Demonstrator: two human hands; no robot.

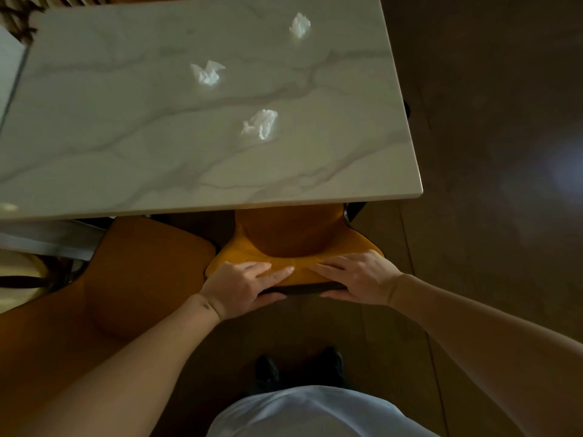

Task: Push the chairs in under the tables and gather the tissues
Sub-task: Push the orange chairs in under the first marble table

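Gripping the backrest top of an orange chair [293, 234], the left hand [243, 287] and right hand [356, 277] lie side by side, fingers laid over the cushion's front face and thumbs hooked under its dark rear edge. The seat of this chair sits partly beneath the near edge of a marble table [126, 146]. Three crumpled tissues rest on the tabletop, well apart: near [260, 124], middle [207, 72] and far [299, 25] (the last close to the right edge). A second chair [132, 272] stands just left, outside the table. Below, dark shoes [266, 372] stand on a brown floor [489, 121].
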